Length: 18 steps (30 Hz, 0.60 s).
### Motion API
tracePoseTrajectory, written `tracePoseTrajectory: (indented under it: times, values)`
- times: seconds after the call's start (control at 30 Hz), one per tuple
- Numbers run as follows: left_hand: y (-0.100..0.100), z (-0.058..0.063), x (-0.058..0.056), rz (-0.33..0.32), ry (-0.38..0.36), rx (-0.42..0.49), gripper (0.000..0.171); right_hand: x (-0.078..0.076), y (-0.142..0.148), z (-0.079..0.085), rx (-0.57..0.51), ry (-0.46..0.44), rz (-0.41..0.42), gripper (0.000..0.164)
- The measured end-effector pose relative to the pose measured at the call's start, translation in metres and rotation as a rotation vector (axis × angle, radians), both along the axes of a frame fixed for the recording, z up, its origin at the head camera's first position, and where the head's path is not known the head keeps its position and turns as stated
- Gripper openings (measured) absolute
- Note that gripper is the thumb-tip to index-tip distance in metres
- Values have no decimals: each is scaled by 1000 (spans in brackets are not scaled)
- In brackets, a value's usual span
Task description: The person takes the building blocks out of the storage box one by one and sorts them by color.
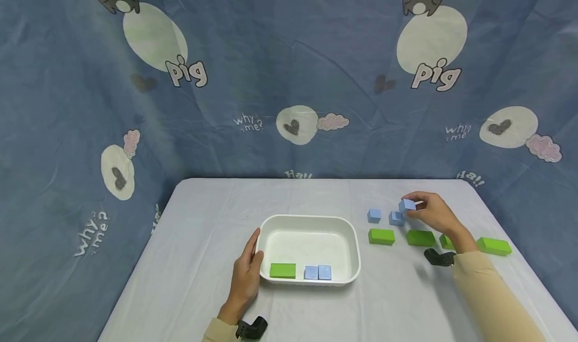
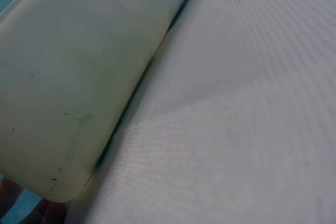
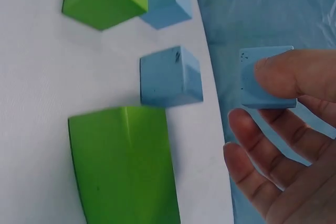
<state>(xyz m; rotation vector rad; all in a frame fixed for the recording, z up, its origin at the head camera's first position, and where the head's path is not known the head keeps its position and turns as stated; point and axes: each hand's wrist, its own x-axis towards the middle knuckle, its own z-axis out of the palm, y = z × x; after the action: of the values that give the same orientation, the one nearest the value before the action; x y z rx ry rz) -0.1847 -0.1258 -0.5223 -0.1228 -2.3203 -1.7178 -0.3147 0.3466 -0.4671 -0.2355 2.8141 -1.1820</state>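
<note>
**Blue cube up in your right hand, tray waiting at your left**

The blue cube is off the tabletop, pinched between your right hand's thumb and fingers; the wrist view shows clear space between it and the nearest blue cube below. That one and another rest on the tabletop, with a row of four green blocks nearer you, one partly hidden by your wrist. Farther left, your left hand grips the white tray by its left side, thumb at the rim. Inside, along the near wall, lie a green block and two blue cubes side by side.

You seem to be mid-transfer, just past the pick-up. The next move likely calls for carrying the cube left over the rim, then lowering it beside the pair while your left grip steadies the tray.
</note>
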Motion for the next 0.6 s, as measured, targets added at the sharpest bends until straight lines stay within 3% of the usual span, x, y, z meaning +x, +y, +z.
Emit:
tracePoseTrajectory:
  times: [0.37,0.6]
  values:
    - [0,-1,0,2,3,-2,52,4,19,-5,47,-66,-53,42]
    - [1,2,1,8,-12,-3,52,6,29,-14,67,-60,-54,40]
